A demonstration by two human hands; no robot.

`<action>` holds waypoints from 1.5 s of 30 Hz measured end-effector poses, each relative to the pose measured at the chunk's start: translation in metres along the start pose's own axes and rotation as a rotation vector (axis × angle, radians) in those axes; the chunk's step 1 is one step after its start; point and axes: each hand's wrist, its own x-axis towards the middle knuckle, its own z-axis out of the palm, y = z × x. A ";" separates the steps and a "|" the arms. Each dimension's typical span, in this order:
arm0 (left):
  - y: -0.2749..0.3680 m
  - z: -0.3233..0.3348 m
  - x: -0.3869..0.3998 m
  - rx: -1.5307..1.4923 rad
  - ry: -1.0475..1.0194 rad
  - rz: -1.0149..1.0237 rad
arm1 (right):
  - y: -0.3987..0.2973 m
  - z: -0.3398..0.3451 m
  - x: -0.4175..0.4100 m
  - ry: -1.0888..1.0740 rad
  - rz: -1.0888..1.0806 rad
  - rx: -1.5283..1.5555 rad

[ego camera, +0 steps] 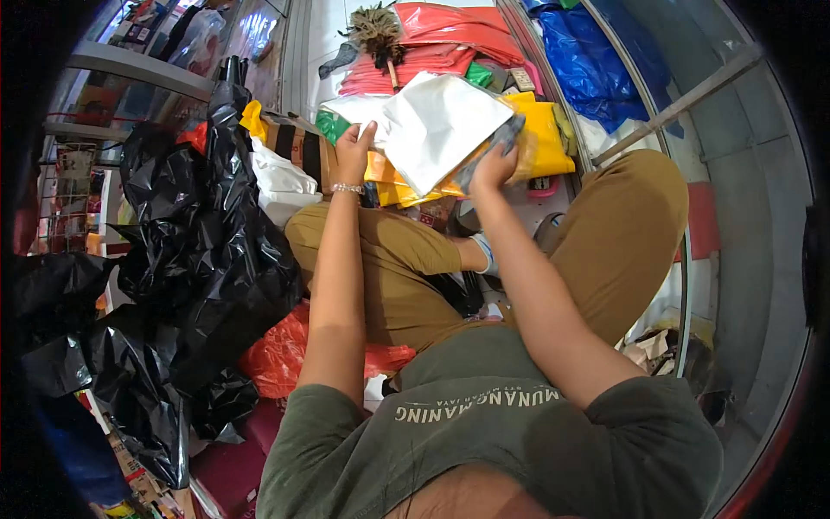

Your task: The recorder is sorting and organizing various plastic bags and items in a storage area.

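A flat white plastic bag [447, 126] lies tilted over a pile of folded yellow plastic bags [541, 139]. My right hand [496, 167] holds a crumpled grey cloth [509, 133] against the white bag's right edge. At the left edge of the white plastic is my left hand [353, 154], its thumb raised and fingers curled. Whether those fingers grip the plastic cannot be told. Green plastic [332, 126] shows just left of that hand. Behind the white bag are folded red plastic bags [454, 29] and a feather duster [379, 32].
Black plastic bags [207, 214] heap up on my left, beside a cardboard box [298, 146] and a red plastic bag [279, 353]. Blue plastic [583, 61] lies on the right behind a metal-framed glass panel [677, 107]. My crossed legs [622, 227] frame the near floor.
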 end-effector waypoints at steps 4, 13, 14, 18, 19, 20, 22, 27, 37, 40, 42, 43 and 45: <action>0.000 0.004 0.001 -0.010 0.032 0.038 | -0.010 -0.024 -0.071 -0.163 0.126 0.085; -0.013 0.000 0.003 0.130 -0.011 0.115 | -0.040 -0.034 -0.076 -0.556 0.284 0.206; -0.016 -0.001 0.006 0.127 -0.008 0.117 | -0.038 -0.032 -0.074 -0.508 0.248 0.212; -0.019 -0.008 0.004 0.252 0.018 0.058 | -0.036 -0.028 -0.064 -0.462 0.195 0.171; -0.017 -0.005 0.003 0.298 0.003 0.045 | -0.032 -0.027 -0.054 -0.467 0.190 0.146; -0.014 -0.002 0.002 0.361 -0.015 0.047 | -0.020 -0.025 -0.042 -0.488 0.139 0.122; -0.010 -0.005 -0.001 0.417 -0.024 0.037 | -0.021 -0.023 -0.035 -0.505 0.150 0.135; -0.001 -0.004 -0.005 0.573 -0.009 -0.046 | -0.016 -0.018 -0.021 -0.650 0.236 0.117; -0.001 -0.001 -0.001 0.055 0.059 0.056 | 0.005 -0.034 -0.074 -0.682 -0.456 0.211; -0.003 -0.001 -0.003 0.124 0.072 0.097 | -0.001 -0.037 -0.081 -0.668 -0.518 -0.001; 0.015 0.004 -0.012 0.384 0.114 0.120 | -0.003 -0.036 -0.070 -0.742 -0.336 -0.015; 0.009 0.004 -0.009 0.376 0.122 0.118 | -0.002 -0.036 -0.069 -0.748 -0.343 -0.022; -0.002 0.005 0.000 0.638 0.285 0.252 | -0.002 -0.035 -0.072 -0.762 -0.362 0.061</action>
